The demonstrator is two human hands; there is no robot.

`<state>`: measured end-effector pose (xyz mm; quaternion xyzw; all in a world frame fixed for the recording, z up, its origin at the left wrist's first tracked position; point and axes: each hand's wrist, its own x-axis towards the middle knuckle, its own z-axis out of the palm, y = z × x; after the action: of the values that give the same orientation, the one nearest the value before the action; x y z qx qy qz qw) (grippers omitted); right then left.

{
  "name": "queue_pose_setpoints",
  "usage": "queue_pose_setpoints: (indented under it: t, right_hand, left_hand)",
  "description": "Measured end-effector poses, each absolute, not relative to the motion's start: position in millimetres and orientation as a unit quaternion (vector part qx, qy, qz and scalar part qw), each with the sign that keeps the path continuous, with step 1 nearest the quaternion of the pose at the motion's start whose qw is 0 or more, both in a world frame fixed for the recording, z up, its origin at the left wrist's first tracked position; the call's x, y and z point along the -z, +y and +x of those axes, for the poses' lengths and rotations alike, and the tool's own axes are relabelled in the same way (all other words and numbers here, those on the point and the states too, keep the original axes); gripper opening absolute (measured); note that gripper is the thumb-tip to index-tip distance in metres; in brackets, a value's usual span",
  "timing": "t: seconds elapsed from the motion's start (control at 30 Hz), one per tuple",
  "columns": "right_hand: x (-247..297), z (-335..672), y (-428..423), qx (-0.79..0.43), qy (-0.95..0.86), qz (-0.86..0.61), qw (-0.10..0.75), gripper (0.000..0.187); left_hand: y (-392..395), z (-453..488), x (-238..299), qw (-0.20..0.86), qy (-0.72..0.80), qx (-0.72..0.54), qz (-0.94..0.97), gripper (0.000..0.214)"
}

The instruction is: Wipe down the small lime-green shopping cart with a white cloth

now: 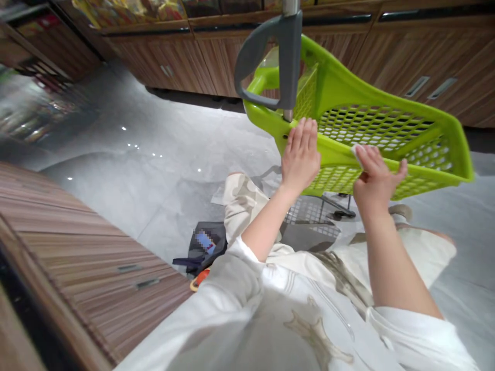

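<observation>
A bright green plastic shopping cart basket [386, 103] with lattice sides is in front of me, a grey handle [290, 62] on a metal post at its left end. My left hand [300, 157] lies over the near rim close to that post, fingers together and thumb out of sight. Farther right along the same rim, my right hand [376, 175] presses a small white wipe or tissue [358, 155] against the green plastic. Most of the wipe is covered by the fingers, and the little finger sticks out to the side.
Wood-grain cabinets [162, 64] with packaged goods above run behind the cart. Another wooden cabinet [96, 257] stands close on my left. A dark bag [209, 242] and an orange object [201, 277] are beside my leg. Cart wheels [344, 214] rest on the shiny grey floor [154, 144].
</observation>
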<state>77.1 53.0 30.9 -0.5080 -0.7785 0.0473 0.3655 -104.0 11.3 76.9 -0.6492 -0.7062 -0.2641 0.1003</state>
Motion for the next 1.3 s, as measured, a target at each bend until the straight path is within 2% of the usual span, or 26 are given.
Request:
queue_pose_setpoints:
  t: [0.2,0.37,0.47,0.83,0.97,1.17,1.3]
  right_hand:
    - [-28.5,69.7,51.1,-0.075,-0.697,-0.578,0.418,0.074]
    - [-54.8,10.6,46.8,-0.084,-0.801,-0.458,0.376,0.073]
    - [-60.1,0.9,46.3,-0.071,-0.824,-0.438,0.353,0.074]
    - [-19.0,116.8,60.3,0.011,-0.726,-0.570,0.384,0.074]
    - [-25.9,110.2,60.3,0.010,-0.685,-0.607,0.404,0.068]
    - [-73.2,20.8,53.5,-0.067,-0.792,-0.459,0.396,0.064]
    - [-85.5,7.6,51.3,-0.069,-0.824,-0.415,0.379,0.068]
  left_hand:
    - [9.6,-99.0,-75.2,0.102,-0.706,0.271,-0.646,0.061]
    - [10.9,-95.7,-71.8,0.115,-0.713,0.271,-0.636,0.057]
    - [13.3,-97.8,-69.8,0.139,-0.716,0.265,-0.631,0.056]
    - [18.9,-102.3,-78.2,0.134,-0.681,0.301,-0.654,0.058]
    - [23.0,-96.6,-81.0,0.136,-0.678,0.313,-0.651,0.059]
    - [25.3,-90.3,-84.2,0.158,-0.682,0.295,-0.650,0.061]
    - [25.0,-92.7,-86.1,0.175,-0.683,0.275,-0.654,0.060]
